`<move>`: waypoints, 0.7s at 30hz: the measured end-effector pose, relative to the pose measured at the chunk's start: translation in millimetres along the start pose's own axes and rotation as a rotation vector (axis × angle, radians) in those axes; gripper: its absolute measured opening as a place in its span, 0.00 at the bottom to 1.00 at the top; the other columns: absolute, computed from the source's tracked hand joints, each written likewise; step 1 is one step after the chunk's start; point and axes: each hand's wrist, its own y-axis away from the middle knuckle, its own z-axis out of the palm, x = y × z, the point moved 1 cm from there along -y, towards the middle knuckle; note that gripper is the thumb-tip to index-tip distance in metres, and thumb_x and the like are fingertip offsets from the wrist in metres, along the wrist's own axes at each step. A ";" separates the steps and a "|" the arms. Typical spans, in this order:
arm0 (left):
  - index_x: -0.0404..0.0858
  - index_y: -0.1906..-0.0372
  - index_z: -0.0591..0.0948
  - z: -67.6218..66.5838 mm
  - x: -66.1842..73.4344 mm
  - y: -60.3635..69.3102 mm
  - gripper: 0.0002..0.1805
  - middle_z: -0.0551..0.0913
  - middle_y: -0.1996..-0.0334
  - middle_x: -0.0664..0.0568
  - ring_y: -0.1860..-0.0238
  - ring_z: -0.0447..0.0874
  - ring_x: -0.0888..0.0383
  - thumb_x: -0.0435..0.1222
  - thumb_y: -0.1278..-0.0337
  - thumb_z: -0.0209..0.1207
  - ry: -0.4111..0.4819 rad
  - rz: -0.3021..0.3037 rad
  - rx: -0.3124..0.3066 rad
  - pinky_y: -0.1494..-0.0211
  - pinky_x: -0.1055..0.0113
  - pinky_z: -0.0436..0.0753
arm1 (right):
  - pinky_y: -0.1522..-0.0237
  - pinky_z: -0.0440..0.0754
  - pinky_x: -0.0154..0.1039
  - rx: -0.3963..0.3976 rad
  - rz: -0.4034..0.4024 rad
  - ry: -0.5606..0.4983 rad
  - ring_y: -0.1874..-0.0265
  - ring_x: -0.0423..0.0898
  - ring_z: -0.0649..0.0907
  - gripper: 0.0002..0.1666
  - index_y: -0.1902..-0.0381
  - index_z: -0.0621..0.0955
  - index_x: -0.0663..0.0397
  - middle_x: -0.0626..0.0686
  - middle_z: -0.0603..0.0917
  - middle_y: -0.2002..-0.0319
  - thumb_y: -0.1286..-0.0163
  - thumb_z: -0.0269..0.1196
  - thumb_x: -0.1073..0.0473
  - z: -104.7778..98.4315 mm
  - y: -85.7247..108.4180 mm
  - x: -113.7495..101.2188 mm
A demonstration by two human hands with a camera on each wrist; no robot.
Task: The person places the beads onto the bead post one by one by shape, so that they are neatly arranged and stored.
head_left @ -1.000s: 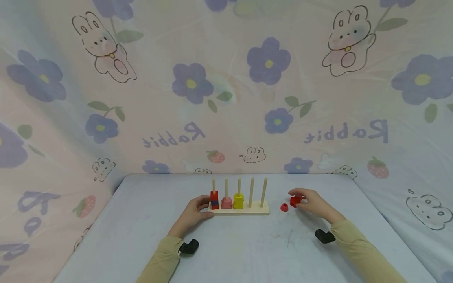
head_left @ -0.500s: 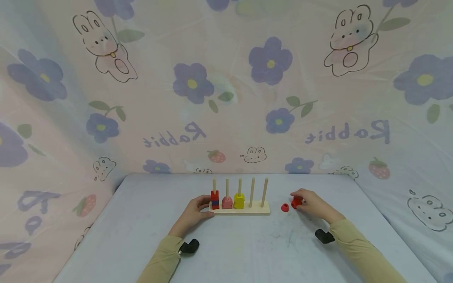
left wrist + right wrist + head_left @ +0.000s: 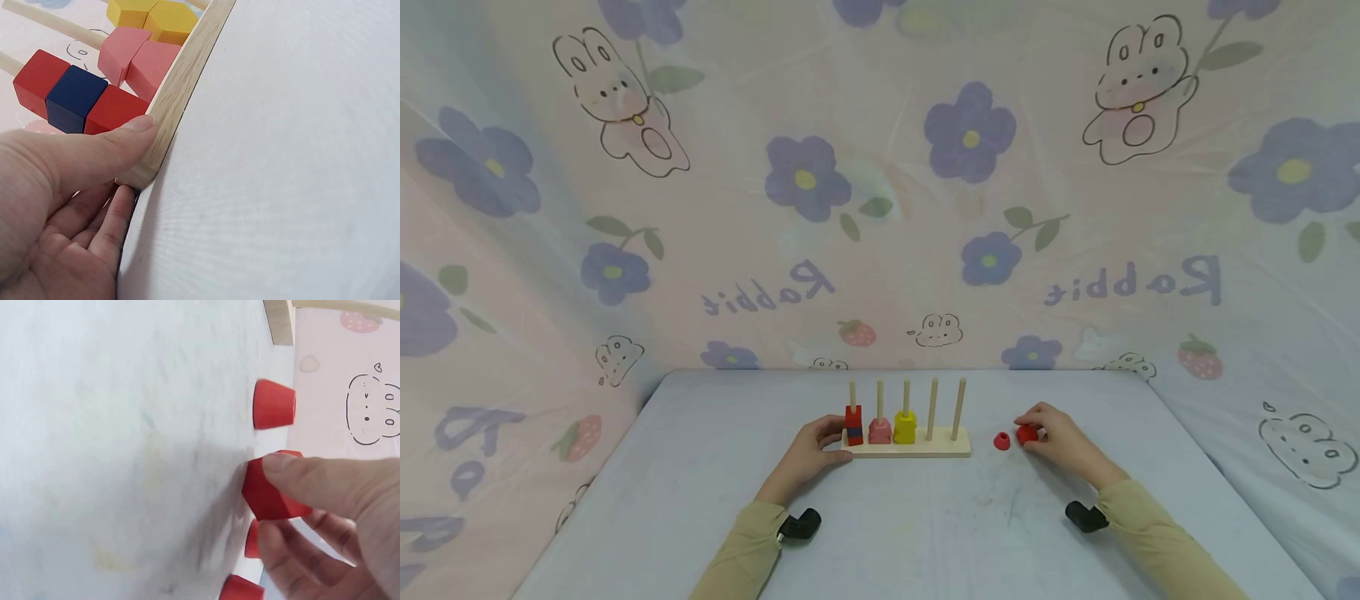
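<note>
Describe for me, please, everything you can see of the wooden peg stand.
The wooden peg stand has a pale rectangular base with visible grain and five slim round pegs in a row. In the head view, from the left, the first carries a red-blue-red stack, the second pink pieces, the third yellow pieces; the other two are bare. It rests on the white table, and the left hand grips its left end, thumb on the near edge.

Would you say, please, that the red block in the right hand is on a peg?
No, the right hand holds the red block to the right of the pegged base.
</note>
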 end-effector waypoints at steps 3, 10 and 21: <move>0.28 0.39 0.71 0.5 0.6 1.0 0.33 0.74 0.43 0.35 0.41 0.73 0.40 0.23 0.55 0.68 -0.004 0.005 0.001 0.38 0.54 0.73 | 0.65 0.82 0.38 0.013 -0.007 -0.011 0.64 0.47 0.76 0.21 0.53 0.82 0.67 0.53 0.77 0.60 0.47 0.71 0.71 2.0 1.5 -0.7; 0.31 0.39 0.71 0.4 0.4 1.1 0.33 0.74 0.42 0.39 0.41 0.73 0.45 0.25 0.53 0.69 -0.035 -0.021 -0.001 0.38 0.59 0.74 | 0.66 0.82 0.37 0.015 -0.013 -0.007 0.65 0.47 0.79 0.25 0.51 0.79 0.67 0.53 0.80 0.61 0.49 0.73 0.70 6.4 3.9 1.5; 0.31 0.40 0.72 0.6 -1.3 0.6 0.32 0.74 0.42 0.38 0.41 0.73 0.44 0.26 0.53 0.69 -0.035 -0.010 -0.002 0.39 0.62 0.74 | 0.66 0.81 0.37 0.039 0.032 -0.035 0.65 0.46 0.80 0.18 0.58 0.81 0.58 0.50 0.83 0.63 0.48 0.72 0.69 8.5 7.5 0.4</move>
